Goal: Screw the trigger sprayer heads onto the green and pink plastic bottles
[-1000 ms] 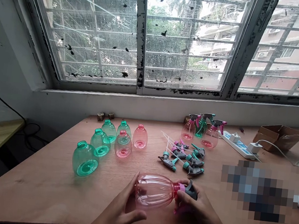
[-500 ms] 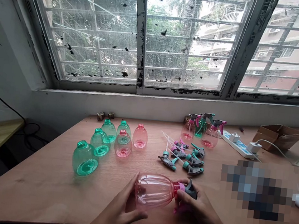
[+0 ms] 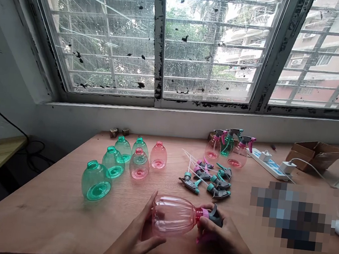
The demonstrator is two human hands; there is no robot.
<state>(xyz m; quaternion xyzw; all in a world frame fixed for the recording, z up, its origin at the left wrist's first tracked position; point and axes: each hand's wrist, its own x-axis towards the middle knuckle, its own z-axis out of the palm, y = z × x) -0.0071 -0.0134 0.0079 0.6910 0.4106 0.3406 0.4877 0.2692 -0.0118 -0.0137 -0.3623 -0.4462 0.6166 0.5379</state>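
Note:
A pink see-through spray bottle [image 3: 174,217] lies sideways between my hands near the table's front edge, its neck pointing right. My left hand [image 3: 142,232] cups the bottle's base, with the thumb below and the fingers behind it. At the neck, my right hand [image 3: 214,228] is closed around the pink collar of the dark trigger sprayer head [image 3: 216,217], which sits on the bottle's mouth. Part of the pink trigger shows under the right fingers. Beyond my hands lies a pile of loose sprayer heads [image 3: 220,181] with white tubes.
Several open green bottles [image 3: 96,182] and two pink bottles [image 3: 158,156] stand at the left. Assembled spray bottles [image 3: 237,155] stand at the back, beside a power strip [image 3: 267,164] and a cardboard box [image 3: 314,155]. A blurred patch covers something at the right.
Almost nothing differs. My left hand and the bottle have shifted very slightly left; the right hand keeps its hold at the neck.

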